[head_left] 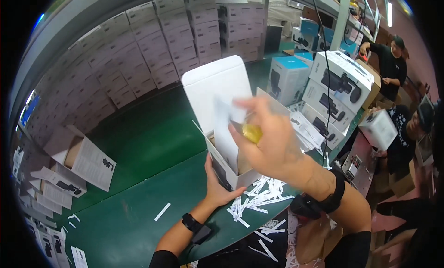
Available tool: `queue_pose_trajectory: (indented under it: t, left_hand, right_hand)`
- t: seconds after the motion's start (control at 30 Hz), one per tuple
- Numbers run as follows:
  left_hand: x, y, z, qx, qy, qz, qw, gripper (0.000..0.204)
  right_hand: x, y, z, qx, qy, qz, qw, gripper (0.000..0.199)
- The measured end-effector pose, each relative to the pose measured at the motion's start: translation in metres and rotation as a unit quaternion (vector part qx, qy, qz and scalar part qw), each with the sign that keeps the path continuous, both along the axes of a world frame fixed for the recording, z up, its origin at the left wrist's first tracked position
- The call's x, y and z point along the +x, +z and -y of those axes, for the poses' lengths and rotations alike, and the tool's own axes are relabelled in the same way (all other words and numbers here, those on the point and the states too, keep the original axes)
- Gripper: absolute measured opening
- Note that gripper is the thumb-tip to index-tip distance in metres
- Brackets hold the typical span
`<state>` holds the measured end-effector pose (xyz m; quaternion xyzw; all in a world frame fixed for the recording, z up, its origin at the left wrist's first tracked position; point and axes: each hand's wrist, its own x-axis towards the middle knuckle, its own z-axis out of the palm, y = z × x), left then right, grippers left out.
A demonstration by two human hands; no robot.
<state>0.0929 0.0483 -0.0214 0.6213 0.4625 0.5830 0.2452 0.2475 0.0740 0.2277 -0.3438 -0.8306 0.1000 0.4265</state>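
Observation:
An open white carton (pixel 243 180) stands tilted on the green table, its tall lid flap raised at the back. My left hand (pixel 217 187) grips its lower near-left corner, the thumb along the front face. Over the opening, my right hand (pixel 273 140) is closed on a white leaflet (pixel 222 143), whose lower part reaches down into the carton. Motion blurs the leaflet's top and my fingertips. Something yellow (pixel 251 133) shows in the curl of my right hand; I cannot make out what it is. Brown cardboard is partly visible inside the carton.
White paper strips (pixel 256 198) lie heaped at the table's near edge. Printed boxes (pixel 340 78) and a stack of leaflets (pixel 305 131) stand at right. More open cartons (pixel 92 164) line the left; stacked boxes (pixel 162 41) form the back. Two people (pixel 393 64) work at far right.

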Motion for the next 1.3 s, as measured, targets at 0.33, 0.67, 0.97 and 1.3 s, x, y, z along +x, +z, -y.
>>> queue_pose_trajectory:
  t: [0.33, 0.67, 0.97, 1.3]
  left_hand:
    - [-0.06, 0.065, 0.022, 0.067, 0.006, -0.182, 0.981, 0.128]
    - [0.014, 0.186, 0.02, 0.175, 0.046, -0.483, 0.857, 0.077]
    - [0.012, 0.158, 0.007, 0.246, 0.088, -0.486, 0.834, 0.057]
    - [0.012, 0.156, 0.005, 0.249, 0.097, -0.487, 0.831, 0.053]
  right_hand:
    - [0.061, -0.037, -0.006, 0.05, -0.066, -0.294, 0.952, 0.014]
    - [0.046, -0.057, -0.031, -0.319, -0.065, -0.047, 0.944, 0.03]
    - [0.081, -0.041, -0.042, -0.2, -0.066, 0.111, 0.971, 0.038]
    - [0.084, -0.036, -0.06, -0.344, -0.036, 0.048, 0.937, 0.022]
